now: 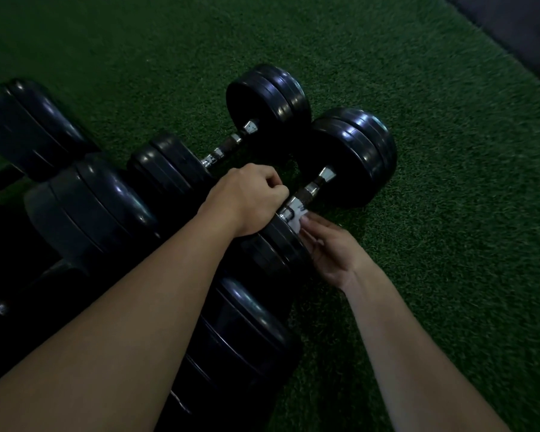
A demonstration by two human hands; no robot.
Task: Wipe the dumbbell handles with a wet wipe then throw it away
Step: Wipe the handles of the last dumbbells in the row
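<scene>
A white wet wipe (296,218) is pressed to the near end of a dumbbell's chrome handle (313,189), just where the bar meets the near black weight, in a dimly lit gym. The right grip (328,247), reaching in palm-up from the lower right, pinches the wipe between fingertips and thumb and holds it against the bar. The left grip (247,201) comes over the near weight from the lower left and is curled tight at the same end of the handle. Its fingers are folded under and out of sight, so it cannot be told whether they close on the bar, on the wipe or on nothing. The far part of the handle shows bare and shiny up to the far weight. This near dumbbell (353,157) lies on green artificial turf (449,151), angled away toward the upper right. A second dumbbell (268,98) lies just beside it on the left, parallel, its far weight touching or almost touching the first one's. Its worn chrome bar is untouched by either hand. More black dumbbells (100,207) crowd the left side, some partly under the left forearm, their details lost in shadow. A strip of dark flooring (527,26) borders the turf at the upper right corner.
</scene>
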